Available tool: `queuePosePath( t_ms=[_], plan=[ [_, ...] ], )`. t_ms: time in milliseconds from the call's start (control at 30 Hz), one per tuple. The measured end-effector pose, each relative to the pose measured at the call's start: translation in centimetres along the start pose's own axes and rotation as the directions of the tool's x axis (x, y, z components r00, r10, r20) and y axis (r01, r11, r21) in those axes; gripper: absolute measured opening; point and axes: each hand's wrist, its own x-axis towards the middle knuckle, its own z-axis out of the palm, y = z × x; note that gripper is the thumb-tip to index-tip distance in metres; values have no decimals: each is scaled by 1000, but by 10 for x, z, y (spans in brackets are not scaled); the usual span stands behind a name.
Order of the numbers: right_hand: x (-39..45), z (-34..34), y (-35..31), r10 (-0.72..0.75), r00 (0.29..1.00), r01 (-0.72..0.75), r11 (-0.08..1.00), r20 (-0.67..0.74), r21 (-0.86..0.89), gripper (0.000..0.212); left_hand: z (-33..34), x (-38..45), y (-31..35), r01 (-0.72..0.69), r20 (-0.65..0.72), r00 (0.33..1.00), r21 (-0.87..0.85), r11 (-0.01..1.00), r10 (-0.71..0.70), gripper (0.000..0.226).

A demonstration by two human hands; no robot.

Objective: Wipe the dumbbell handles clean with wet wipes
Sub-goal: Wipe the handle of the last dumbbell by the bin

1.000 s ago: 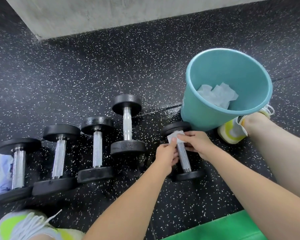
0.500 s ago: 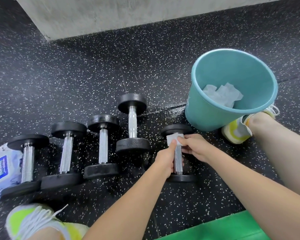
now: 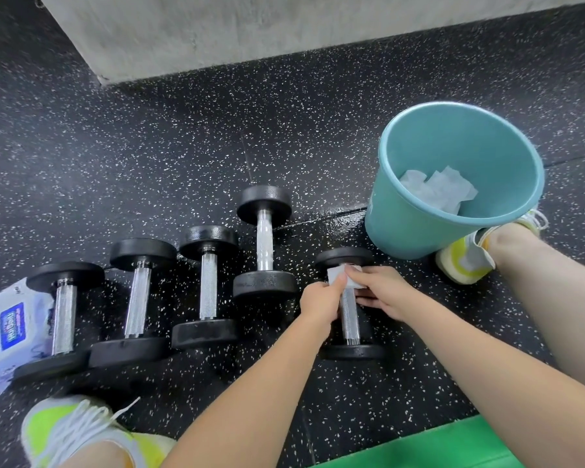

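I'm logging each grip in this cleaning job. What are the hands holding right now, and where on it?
Both hands pinch a white wet wipe at the far end of the dumbbell handle: left hand on its left side, right hand on its right.

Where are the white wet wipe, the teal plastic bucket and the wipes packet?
white wet wipe (image 3: 335, 275), head view, on its flat fold.
teal plastic bucket (image 3: 409, 228), head view, outer wall.
wipes packet (image 3: 12, 325), head view, blue label.

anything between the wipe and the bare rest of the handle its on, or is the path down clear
Nothing foreign blocks it. The wipe sits at the far end of the handle, held by both hands. Only the left hand and right hand flank the bare chrome below; they would move along.
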Motion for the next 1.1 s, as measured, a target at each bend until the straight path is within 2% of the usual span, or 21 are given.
queuePosePath(
  t_ms=[100, 333, 467, 600, 733, 867, 1033, 1100],
  plan=[
    [-5, -5, -1, 32, 999, -30, 996, 26, -88, 22, -2, -4, 0, 56, 139, 989, -93, 994, -43, 35],
    [-14, -15, 4, 136, 982, -98, 960, 131, -262, 23, -19, -17, 0, 137, 275, 955, -61, 989, -115, 22],
    [-17, -20, 5, 186, 962, -107, 930, 198, -352, 20, -30, -17, -3, 141, 338, 929, 53, 989, -151, 23],
    [-19, -25, 7, 242, 936, -101, 880, 257, -464, 21, -37, -17, -8, 119, 400, 902, 131, 984, -162, 35],
    [-21, -26, 11, 321, 899, -95, 807, 297, -583, 37, -43, -20, -13, 28, 477, 865, 263, 964, -155, 45],
    [-20, -26, 17, 336, 887, -82, 791, 317, -607, 41, -44, -25, -10, -26, 484, 858, 372, 928, -170, 48],
    [-21, -26, 22, 251, 899, -33, 856, 359, -516, 28, -44, -24, -8, -55, 393, 916, 322, 945, -81, 58],
    [-20, -26, 24, 221, 905, -21, 877, 364, -481, 25, -44, -25, -8, -39, 375, 924, 268, 963, -67, 44]
  ],
)
